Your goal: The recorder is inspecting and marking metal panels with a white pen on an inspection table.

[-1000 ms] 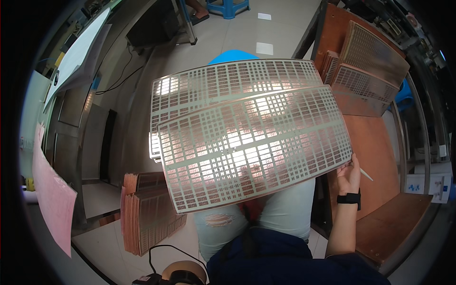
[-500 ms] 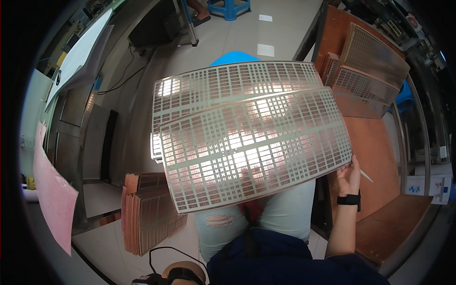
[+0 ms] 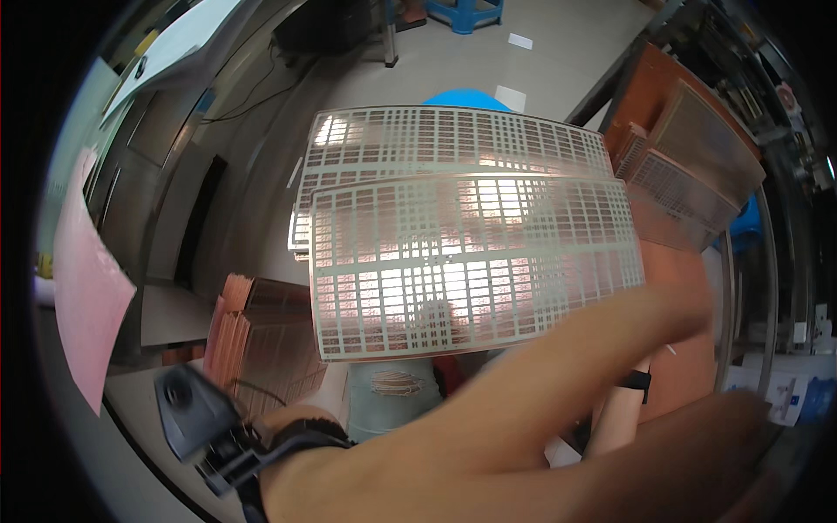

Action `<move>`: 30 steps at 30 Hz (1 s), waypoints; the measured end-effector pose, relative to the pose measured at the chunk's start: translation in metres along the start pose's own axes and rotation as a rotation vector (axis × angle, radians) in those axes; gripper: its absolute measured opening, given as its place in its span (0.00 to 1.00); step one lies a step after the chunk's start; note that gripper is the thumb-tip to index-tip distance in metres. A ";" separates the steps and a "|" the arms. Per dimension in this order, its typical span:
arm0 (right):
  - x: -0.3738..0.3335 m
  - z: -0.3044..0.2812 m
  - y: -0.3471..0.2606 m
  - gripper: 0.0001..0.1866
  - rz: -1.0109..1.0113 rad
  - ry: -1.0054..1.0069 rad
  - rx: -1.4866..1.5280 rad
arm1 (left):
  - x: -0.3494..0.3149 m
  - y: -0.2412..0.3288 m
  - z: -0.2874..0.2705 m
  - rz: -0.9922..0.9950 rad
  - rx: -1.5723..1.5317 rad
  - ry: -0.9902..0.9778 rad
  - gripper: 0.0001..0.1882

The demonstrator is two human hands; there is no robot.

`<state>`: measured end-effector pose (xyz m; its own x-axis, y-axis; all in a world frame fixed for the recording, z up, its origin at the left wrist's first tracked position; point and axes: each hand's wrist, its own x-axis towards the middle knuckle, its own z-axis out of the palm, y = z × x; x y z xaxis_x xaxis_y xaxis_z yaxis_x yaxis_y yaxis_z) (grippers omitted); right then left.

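A large printed circuit board panel point(image 3: 384, 261), copper and pale green with a grid pattern, lies slanted above my legs. It overlaps a second such panel point(image 3: 375, 131) on its far side. Very near the camera, my left hand point(image 3: 488, 418) crosses the lower right, blurred. Two of its digits stretch apart, with nothing seen between them. A dark device on a strap point(image 3: 200, 418) is on my left wrist. My right hand point(image 3: 646, 360) is by the panel's near right corner, its fingers hidden behind my left hand. Beside it shows the tip of a thin white stick point(image 3: 670, 349).
More copper panels point(image 3: 706, 148) lean on an orange-brown board point(image 3: 680, 261) at the right. A stack of panels point(image 3: 270, 349) stands low at the left. Pink sheet point(image 3: 91, 288) hangs at the far left. A blue stool point(image 3: 466, 98) is beyond the panels.
My left hand has risen from the lower edge across the view and now covers my right hand. The near panel looks less tilted. The whole view has shifted slightly.
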<state>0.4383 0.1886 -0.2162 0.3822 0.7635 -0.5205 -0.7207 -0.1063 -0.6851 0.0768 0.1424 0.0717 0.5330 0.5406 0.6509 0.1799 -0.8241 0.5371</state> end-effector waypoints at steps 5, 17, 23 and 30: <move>-0.014 0.017 0.001 0.18 0.024 -0.082 -0.003 | 0.001 0.014 0.001 -0.005 -0.045 -0.032 0.10; 0.008 -0.026 0.007 0.14 0.011 -0.049 0.073 | 0.002 0.022 0.014 -0.020 -0.241 -0.078 0.10; -0.008 0.009 0.003 0.15 -0.021 0.052 0.045 | -0.004 0.002 0.017 -0.095 -0.364 -0.015 0.10; 0.005 -0.018 0.014 0.15 0.029 -0.079 0.040 | -0.015 -0.009 0.032 -0.352 -1.030 0.206 0.11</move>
<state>0.4409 0.1798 -0.2377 0.3148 0.8085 -0.4971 -0.7538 -0.1053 -0.6486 0.0937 0.1358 0.0397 0.4222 0.8135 0.3999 -0.5305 -0.1360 0.8367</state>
